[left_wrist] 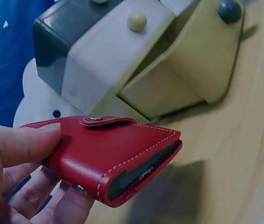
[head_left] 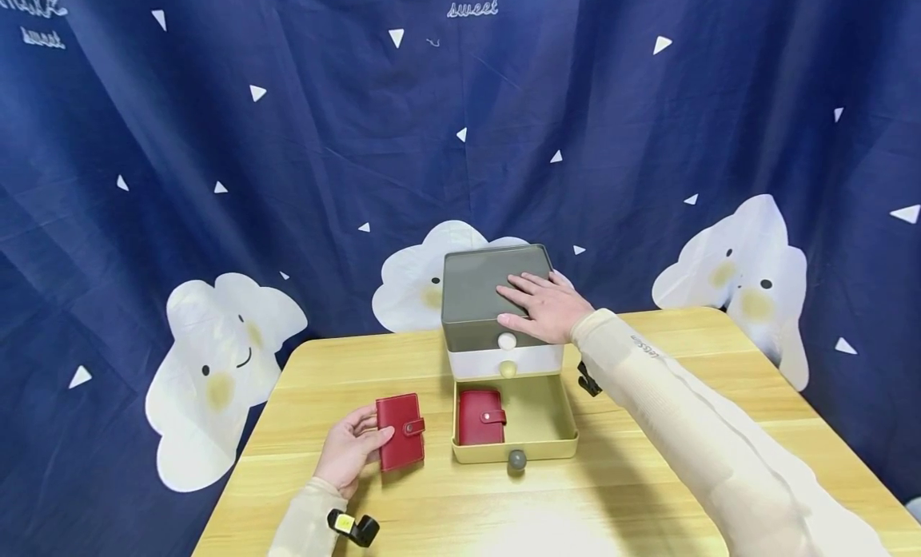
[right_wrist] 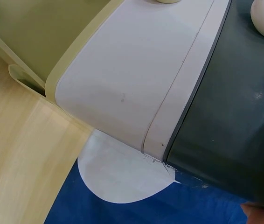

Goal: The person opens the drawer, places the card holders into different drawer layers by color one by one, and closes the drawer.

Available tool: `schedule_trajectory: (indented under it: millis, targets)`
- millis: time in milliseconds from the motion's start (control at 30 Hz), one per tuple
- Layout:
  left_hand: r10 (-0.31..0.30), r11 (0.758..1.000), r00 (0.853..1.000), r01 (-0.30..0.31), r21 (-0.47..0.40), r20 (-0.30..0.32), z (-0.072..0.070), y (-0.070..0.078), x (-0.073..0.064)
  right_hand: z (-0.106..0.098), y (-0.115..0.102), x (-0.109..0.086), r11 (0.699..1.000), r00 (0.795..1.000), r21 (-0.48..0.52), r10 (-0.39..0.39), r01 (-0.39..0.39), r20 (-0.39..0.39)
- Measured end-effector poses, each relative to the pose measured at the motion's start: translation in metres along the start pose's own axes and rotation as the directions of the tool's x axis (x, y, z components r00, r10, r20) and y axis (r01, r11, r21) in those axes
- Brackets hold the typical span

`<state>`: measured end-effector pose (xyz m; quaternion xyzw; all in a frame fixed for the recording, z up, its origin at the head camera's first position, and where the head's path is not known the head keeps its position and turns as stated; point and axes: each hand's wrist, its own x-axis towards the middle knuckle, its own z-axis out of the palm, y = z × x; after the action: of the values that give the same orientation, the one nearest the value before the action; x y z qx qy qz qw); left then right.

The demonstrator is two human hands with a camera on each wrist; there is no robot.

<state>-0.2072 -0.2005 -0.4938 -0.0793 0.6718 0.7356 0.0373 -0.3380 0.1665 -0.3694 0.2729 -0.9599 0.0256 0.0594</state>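
Observation:
My left hand (head_left: 347, 451) pinches a red card wallet (head_left: 400, 431) with a snap strap, thumb on its front cover and fingers behind. In the left wrist view the same wallet (left_wrist: 118, 144) shows white stitching and a dark inside along its open edge. It is held over the table, left of a small three-drawer box (head_left: 471, 289). My right hand (head_left: 544, 308) lies with fingers spread on the grey top of that box. The bottom yellow-green drawer (head_left: 536, 451) is pulled out. A second red wallet (head_left: 480, 419) lies in the drawer's left part.
The grey and white drawers above are closed, with a white knob (head_left: 507, 340) and a yellow knob (head_left: 508, 369). A grey knob (head_left: 516, 460) projects from the pulled-out drawer. Behind the wooden table (head_left: 345, 365) hangs a dark blue curtain (head_left: 324, 141) with clouds and triangles.

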Motion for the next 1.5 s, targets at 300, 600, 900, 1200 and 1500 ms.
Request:
schedule_trajectory:
  millis: [300, 600, 900, 1200, 1500]
  targets:
    - [0.007, 0.998, 0.997, -0.002, -0.065, 0.072, 0.015, 0.017, -0.004, 0.003, 0.001, 0.000, 1.000, 1.000, 0.004, 0.010, -0.010, 0.003]
    - [-0.012, 0.995, 0.994, 0.022, -0.094, 0.108, 0.030, 0.026, -0.006, 0.004, 0.002, 0.000, 1.000, 1.000, -0.003, 0.015, -0.015, 0.003]
    - [-0.003, 0.996, 0.990, 0.015, -0.090, 0.138, 0.048, 0.034, -0.011, 0.002, 0.001, 0.000, 1.000, 1.000, -0.005, 0.021, -0.021, 0.014]
    - [0.003, 0.997, 0.987, 0.009, -0.073, 0.163, 0.067, 0.034, -0.011, 0.004, 0.000, 0.000, 1.000, 1.000, -0.014, 0.019, -0.019, 0.001]
    - [0.001, 0.998, 0.981, 0.009, -0.055, 0.192, 0.084, 0.032, -0.007, 0.005, 0.001, 0.000, 1.000, 1.000, -0.017, 0.020, -0.020, -0.004]
